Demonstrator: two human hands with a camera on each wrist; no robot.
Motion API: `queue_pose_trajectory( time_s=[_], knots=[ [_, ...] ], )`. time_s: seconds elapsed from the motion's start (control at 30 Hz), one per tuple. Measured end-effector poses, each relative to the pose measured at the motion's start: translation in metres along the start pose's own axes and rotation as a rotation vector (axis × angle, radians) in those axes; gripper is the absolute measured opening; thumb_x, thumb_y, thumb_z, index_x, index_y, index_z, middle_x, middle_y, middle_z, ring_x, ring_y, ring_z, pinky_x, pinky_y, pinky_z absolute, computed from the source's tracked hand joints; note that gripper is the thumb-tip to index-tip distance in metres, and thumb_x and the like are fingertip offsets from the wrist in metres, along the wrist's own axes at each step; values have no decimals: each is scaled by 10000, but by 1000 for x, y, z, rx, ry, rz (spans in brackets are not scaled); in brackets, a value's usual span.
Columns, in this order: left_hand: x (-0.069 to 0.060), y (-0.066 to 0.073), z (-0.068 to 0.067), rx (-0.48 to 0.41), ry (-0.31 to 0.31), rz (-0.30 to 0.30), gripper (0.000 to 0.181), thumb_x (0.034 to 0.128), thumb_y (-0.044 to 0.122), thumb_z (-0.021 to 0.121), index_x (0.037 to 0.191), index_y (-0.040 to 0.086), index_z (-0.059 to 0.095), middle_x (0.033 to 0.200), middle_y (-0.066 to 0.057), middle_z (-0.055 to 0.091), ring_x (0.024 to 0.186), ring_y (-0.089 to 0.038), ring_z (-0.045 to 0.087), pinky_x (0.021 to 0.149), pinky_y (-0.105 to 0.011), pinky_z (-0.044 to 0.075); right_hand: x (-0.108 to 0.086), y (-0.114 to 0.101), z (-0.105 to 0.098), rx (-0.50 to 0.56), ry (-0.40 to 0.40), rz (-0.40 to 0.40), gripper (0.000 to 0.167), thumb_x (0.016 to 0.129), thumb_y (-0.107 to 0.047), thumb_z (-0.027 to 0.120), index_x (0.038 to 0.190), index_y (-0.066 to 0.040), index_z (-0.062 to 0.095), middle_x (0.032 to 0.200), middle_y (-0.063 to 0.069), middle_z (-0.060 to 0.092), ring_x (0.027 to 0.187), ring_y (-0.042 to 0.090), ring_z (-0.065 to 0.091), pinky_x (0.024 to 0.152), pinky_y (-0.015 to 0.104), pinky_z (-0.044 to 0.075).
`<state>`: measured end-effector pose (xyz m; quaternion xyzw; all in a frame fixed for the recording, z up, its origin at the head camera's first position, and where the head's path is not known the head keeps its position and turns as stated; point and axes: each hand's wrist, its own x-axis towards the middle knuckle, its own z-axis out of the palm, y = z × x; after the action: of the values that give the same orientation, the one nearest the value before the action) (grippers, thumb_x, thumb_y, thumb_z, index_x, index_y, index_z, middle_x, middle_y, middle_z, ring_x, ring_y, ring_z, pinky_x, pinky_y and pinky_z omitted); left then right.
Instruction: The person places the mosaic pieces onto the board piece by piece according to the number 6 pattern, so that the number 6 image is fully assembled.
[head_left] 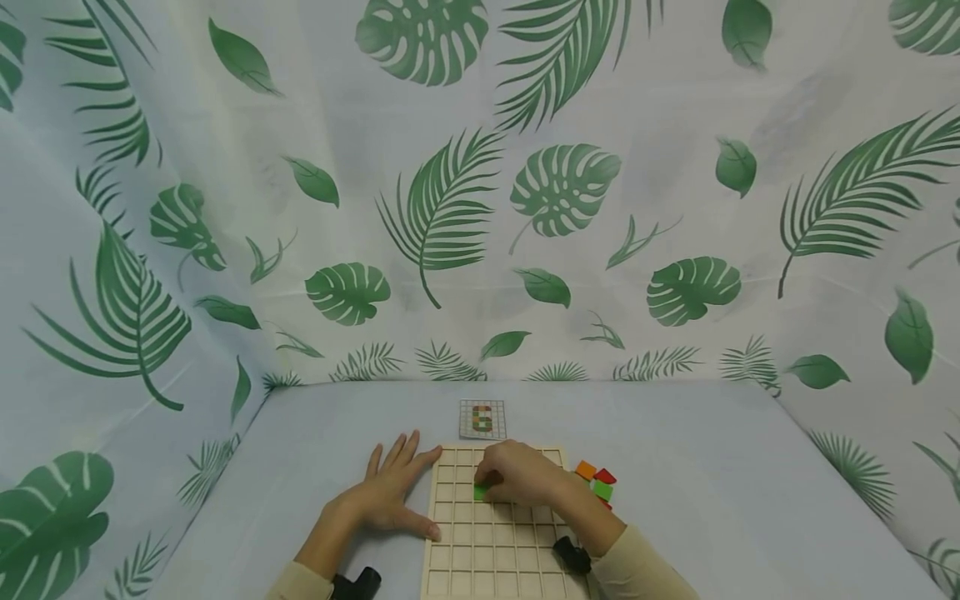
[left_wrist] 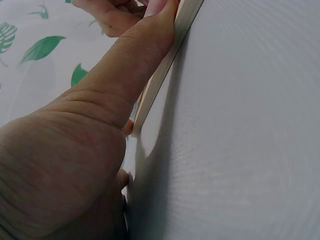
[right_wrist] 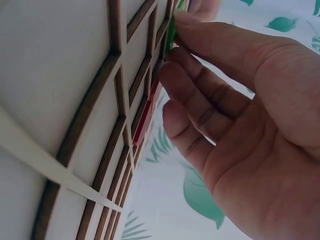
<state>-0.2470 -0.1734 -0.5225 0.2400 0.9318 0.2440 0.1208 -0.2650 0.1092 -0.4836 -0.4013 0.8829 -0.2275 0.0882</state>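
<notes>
A wooden grid board [head_left: 480, 557] lies on the table. My right hand [head_left: 521, 473] is over its upper middle, pinching a green square tile [head_left: 480, 492] at one of the cells. In the right wrist view, the thumb meets the green tile [right_wrist: 171, 32], and the other fingers curl loosely below it. Red tiles [right_wrist: 142, 122] sit in cells further along the board; the right hand covers them in the head view. My left hand [head_left: 386, 492] rests with spread fingers at the board's left side, its thumb [left_wrist: 145, 55] on the edge and its index fingertip by the top corner.
Behind the board lies a small pattern card [head_left: 482, 419] with a coloured figure on a grid. Several loose tiles, orange [head_left: 586, 470], red [head_left: 605, 476] and green [head_left: 602, 490], lie right of the board, near the right forearm. Leaf-printed cloth walls surround the white table [head_left: 712, 500].
</notes>
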Motion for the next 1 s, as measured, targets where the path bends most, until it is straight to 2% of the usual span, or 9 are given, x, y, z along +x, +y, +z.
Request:
queue_pose_trajectory(
  time_s=[0.13,0.3,0.57,0.8,1.0],
  knots=[
    [-1,0,0,1,0,-2,1238,661,764,826,1657,268,286,1742,-226,-5,1612,-451,-66,1209,-745,-122,-1,3,1,-10,10,-7,146,877,-152,844,1021,-136,829,885,-120,696,741,-34,531,683,164,499],
    [-2,0,0,-1,-5,-5,1237,663,758,830,1658,267,283,1741,-229,-5,1611,-453,-67,1204,-748,-125,-7,3,-2,16,58,-11,160,888,-150,830,1048,-140,827,929,-74,732,776,-15,578,690,173,509],
    [0,1,0,1,4,-10,1239,656,768,829,1657,278,286,1745,-213,-1,1614,-440,-67,1212,-738,-124,-22,2,-19,-22,146,-11,233,921,-164,796,1140,-85,787,1025,39,758,812,86,646,705,225,541],
    [0,-1,1,1,8,-4,1247,646,766,836,1655,275,291,1744,-219,0,1613,-444,-68,1207,-740,-132,-42,18,-33,3,181,67,284,953,-231,770,1191,-76,766,1066,45,743,880,114,647,735,253,549],
    [1,-2,2,0,10,3,1247,644,761,840,1654,275,294,1742,-226,3,1611,-454,-63,1202,-749,-127,-58,35,-39,46,222,125,275,955,-221,765,1184,-68,760,1090,47,740,908,176,652,742,273,551]
  ],
)
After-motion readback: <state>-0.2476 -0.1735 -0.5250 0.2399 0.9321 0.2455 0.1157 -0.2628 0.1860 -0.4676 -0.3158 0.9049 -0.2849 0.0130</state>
